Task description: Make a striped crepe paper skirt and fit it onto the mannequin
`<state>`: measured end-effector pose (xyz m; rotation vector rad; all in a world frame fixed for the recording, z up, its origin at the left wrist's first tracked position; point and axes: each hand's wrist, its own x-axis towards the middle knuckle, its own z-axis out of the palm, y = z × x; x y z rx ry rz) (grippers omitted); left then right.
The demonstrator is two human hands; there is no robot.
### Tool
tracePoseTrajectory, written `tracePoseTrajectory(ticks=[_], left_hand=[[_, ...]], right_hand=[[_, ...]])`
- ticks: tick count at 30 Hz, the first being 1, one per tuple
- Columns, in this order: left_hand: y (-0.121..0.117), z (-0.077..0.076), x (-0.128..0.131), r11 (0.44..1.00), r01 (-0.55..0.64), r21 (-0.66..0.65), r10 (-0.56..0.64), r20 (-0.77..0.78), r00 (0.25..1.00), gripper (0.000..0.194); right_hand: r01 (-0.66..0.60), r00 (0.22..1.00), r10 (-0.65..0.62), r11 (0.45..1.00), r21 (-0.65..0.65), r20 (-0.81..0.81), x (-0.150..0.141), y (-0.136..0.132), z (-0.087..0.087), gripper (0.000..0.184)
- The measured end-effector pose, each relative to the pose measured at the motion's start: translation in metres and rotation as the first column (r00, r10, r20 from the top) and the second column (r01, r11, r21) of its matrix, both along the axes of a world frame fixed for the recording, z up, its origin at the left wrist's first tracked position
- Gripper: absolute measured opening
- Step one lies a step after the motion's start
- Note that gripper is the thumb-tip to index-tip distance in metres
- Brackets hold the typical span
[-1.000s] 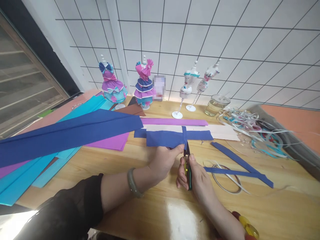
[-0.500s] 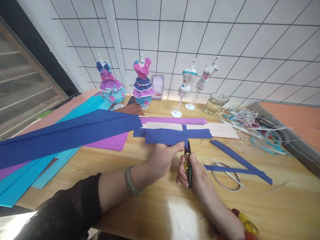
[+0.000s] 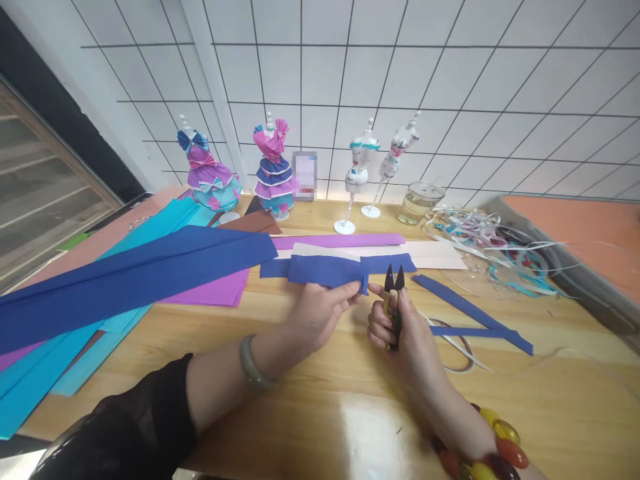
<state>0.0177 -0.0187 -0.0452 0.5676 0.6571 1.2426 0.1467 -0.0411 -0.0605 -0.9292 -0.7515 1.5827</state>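
Note:
My left hand (image 3: 320,313) pinches the lower right edge of a folded piece of blue crepe paper (image 3: 324,271). A narrow blue fold stands at that piece's right end, close to my left thumb. In my right hand (image 3: 400,320) are small thread snips (image 3: 394,280), their dark blades pointing up and apart, just right of the paper. My right index finger reaches toward the paper's edge; whether it touches is hard to tell. Behind the piece lie a blue strip (image 3: 388,264) and a white strip (image 3: 437,255).
Large blue sheets (image 3: 135,273) and turquoise sheets (image 3: 75,357) cover the left side. Two dressed mini mannequins (image 3: 273,170) and two white ones (image 3: 363,167) stand at the back, beside a glass jar (image 3: 421,202). Cut blue strips (image 3: 460,303) and tangled ribbons (image 3: 480,233) lie at right.
The snips have moved away from the paper's edge toward the right, and their blades are now apart. My left hand still pinches the paper. The whole view has shifted slightly.

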Motion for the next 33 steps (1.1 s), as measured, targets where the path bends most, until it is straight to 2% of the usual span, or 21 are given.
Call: tracePoseTrajectory(ticks=[4,7,10,13,17,19,23,28,33], left_hand=[[-0.011,-0.009,0.010,0.999,0.026,0.028,-0.022,-0.129,0.991,0.024],[-0.017,-0.015,0.014,0.993,0.077,0.095,-0.058,-0.191,0.980,0.027],[-0.020,-0.018,0.014,0.989,0.095,0.111,-0.070,-0.209,0.975,0.028],[-0.021,-0.017,0.013,0.994,0.096,0.060,-0.084,-0.168,0.982,0.032],[-0.020,-0.014,0.013,0.997,0.016,0.074,-0.011,-0.071,0.997,0.034],[-0.019,-0.013,0.013,0.995,-0.040,0.086,0.047,-0.085,0.995,0.034],[-0.016,-0.016,0.013,0.996,-0.054,0.067,0.062,-0.126,0.990,0.027],[-0.012,-0.017,0.011,0.992,-0.121,0.030,0.125,-0.151,0.981,0.024],[-0.008,-0.006,0.008,0.989,-0.150,0.015,0.151,-0.097,0.984,0.025]], right_hand=[[0.005,0.999,-0.003,0.999,-0.040,0.034,0.006,0.006,0.000,0.035],[0.062,0.997,-0.058,0.995,-0.078,0.060,0.009,0.009,0.001,0.040],[0.077,0.996,-0.073,0.993,-0.092,0.048,0.011,0.012,0.002,0.039],[0.051,0.998,-0.048,0.996,-0.074,0.042,0.012,0.012,0.003,0.037],[0.002,0.991,0.001,1.000,-0.018,0.135,0.009,0.010,0.002,0.035],[-0.014,0.982,0.014,1.000,-0.004,0.187,0.007,0.008,0.001,0.032],[-0.030,0.977,0.031,1.000,-0.007,0.212,0.004,0.006,0.002,0.031],[-0.073,0.982,0.072,0.997,-0.005,0.177,0.004,0.006,0.002,0.046],[-0.129,0.936,0.131,0.991,-0.026,0.326,0.001,0.001,-0.007,0.033]])
